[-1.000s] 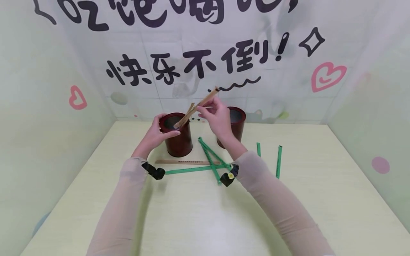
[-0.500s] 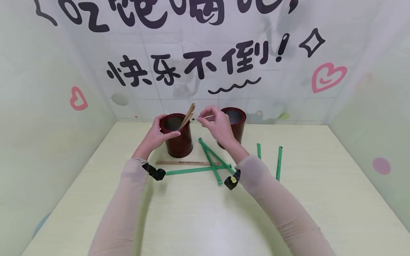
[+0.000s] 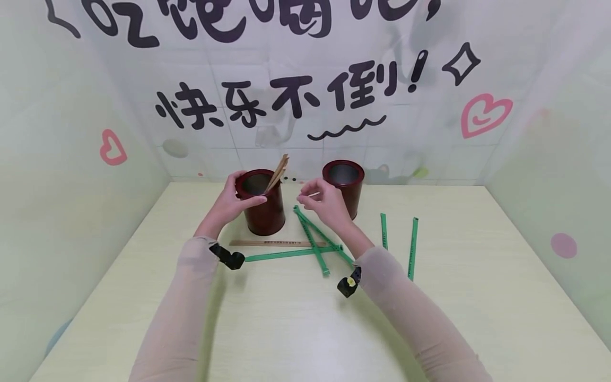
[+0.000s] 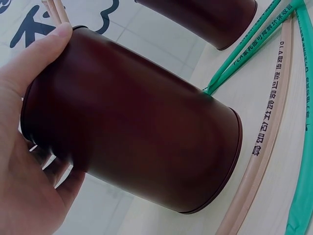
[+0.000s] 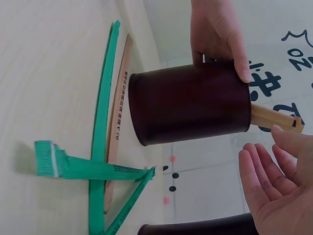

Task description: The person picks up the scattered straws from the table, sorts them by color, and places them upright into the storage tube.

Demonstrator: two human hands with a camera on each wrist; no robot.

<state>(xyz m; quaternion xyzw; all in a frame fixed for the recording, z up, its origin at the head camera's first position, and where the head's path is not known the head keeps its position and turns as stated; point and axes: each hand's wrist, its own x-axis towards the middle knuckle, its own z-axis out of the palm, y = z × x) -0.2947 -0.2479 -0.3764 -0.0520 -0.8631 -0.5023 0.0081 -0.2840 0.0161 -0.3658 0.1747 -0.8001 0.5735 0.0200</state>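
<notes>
My left hand (image 3: 229, 206) grips a dark red cylindrical canister (image 3: 265, 215) at its rim, thumb on the near side and fingers round the far side, as the left wrist view shows. The canister stands upright on the table. A few brown-wrapped straws (image 3: 278, 174) lean out over its right rim. To its right, my right hand (image 3: 329, 206) hovers with loosely bent fingers and nothing between them; the right wrist view shows its bare palm (image 5: 279, 205). Behind this hand stands a second dark red canister (image 3: 352, 193). One brown-wrapped straw (image 3: 248, 243) lies in front of the held canister.
Several green-wrapped straws lie on the table (image 3: 296, 318): a crossing group (image 3: 321, 261) in the middle, and two apart, one short-looking straw (image 3: 384, 231) and one longer straw (image 3: 413, 246), at right. A white printed backdrop (image 3: 267, 58) closes the far side.
My right hand has let go of a brown-wrapped straw, which now leans in the left canister. That hand has then dropped lower, away from the rim. My left hand keeps its grip.
</notes>
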